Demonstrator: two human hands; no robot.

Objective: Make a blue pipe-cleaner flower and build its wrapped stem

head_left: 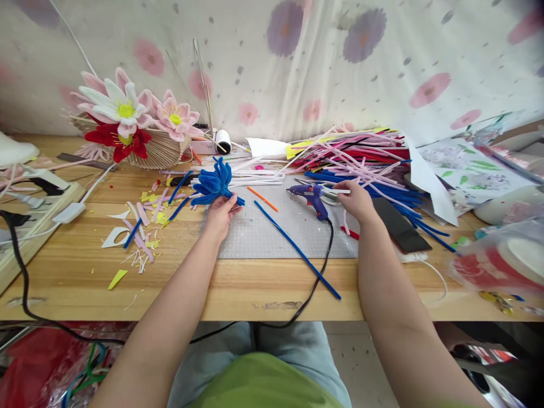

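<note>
Left hand (220, 212) closed around the base of a blue pipe-cleaner flower (215, 184), its looped petals fanning up and to the left, just above the left edge of a grey cutting mat (272, 235) on the wooden table (170, 283). Right hand (359, 199) resting at the mat's right side, fingers pinched narrow on a thin white stick (340, 191) that points left toward the back of a blue glue gun (312, 197). Glue gun lying on the mat, nozzle toward the left, black cord (321, 272) trailing off the table's front edge. One long blue pipe cleaner (297, 249) lying slantwise across the mat and past its front edge; a short orange one (262, 199) just beside it, further back. Behind the right hand, a big heap of pink, red, blue and white pipe cleaners (361, 156). A dark phone (399, 225) flat beside the right wrist. To the left of the flower, yellow, pink and white scraps (142, 218) scattered on the wood. At the back left, a basket (159, 152) with finished pink, white and red flowers (123, 107).
</note>
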